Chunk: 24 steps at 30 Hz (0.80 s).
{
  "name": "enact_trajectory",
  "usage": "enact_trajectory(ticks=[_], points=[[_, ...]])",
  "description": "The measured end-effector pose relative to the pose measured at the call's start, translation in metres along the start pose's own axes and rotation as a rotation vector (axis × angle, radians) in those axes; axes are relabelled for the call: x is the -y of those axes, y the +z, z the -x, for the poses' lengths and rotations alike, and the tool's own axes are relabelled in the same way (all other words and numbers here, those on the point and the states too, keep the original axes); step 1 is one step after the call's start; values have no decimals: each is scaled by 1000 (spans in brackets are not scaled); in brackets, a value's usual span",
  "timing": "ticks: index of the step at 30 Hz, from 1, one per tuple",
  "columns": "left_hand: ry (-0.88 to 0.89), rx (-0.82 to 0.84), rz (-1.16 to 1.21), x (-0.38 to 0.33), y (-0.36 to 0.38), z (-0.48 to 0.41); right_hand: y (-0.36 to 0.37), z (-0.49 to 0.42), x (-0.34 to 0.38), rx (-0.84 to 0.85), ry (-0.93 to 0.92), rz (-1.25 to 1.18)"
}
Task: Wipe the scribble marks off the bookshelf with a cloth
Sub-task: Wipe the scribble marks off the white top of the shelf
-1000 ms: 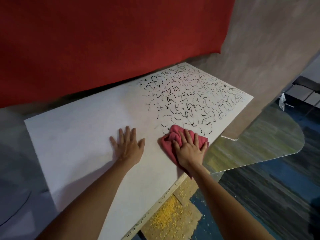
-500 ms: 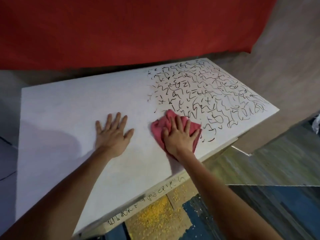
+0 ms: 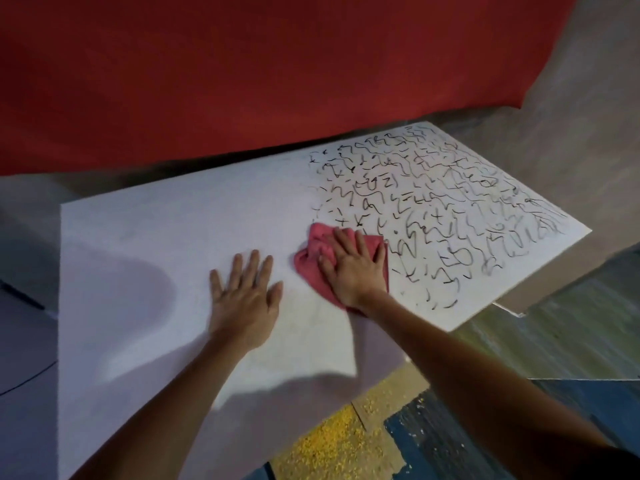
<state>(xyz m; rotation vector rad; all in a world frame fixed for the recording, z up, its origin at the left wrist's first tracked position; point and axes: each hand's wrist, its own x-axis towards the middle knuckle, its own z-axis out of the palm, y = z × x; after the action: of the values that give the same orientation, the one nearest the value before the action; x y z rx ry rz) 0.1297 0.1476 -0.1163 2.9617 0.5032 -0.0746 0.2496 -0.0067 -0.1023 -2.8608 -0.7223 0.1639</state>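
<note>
White flat bookshelf panel (image 3: 145,230), one: far edge lies under a red fabric backdrop (image 3: 242,71); near edge runs diagonally above a yellow-and-blue speckled floor (image 3: 346,441); right corner juts out unsupported.

Black scribble marks (image 3: 436,209), many, uncounted: they cover the panel's right part up to its far, right and near edges. The panel's left part is bare white.

Crumpled pink cloth (image 3: 306,263), one: on the panel at the scribbles' left border.

Right hand (image 3: 353,268), one: palm down, fingers extended, pressing the cloth flat.

Left hand (image 3: 246,296), one: just left of the cloth, flat on bare panel, fingers spread, grasping nothing.
</note>
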Motion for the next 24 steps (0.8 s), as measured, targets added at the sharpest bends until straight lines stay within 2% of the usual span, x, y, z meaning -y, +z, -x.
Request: enact_trajectory(ticks=[3,6,12,14,18,24], points=[[-6,-19,19,0,4,-2,-1,-54,-5,-23,38,-4],[-2,-18,-6,0,5,-4,-1,-61,-1,-11,51,18],[45,-33,11,2,4,-3,9,59,23,10,-53,43],[47,-32,10,3,5,-4,13,74,26,22,-63,51],[96,-120,8,5,8,-4,8,41,25,27,-53,12],[38,-68,34,3,10,-4,3,-31,29,-31,28,-43]])
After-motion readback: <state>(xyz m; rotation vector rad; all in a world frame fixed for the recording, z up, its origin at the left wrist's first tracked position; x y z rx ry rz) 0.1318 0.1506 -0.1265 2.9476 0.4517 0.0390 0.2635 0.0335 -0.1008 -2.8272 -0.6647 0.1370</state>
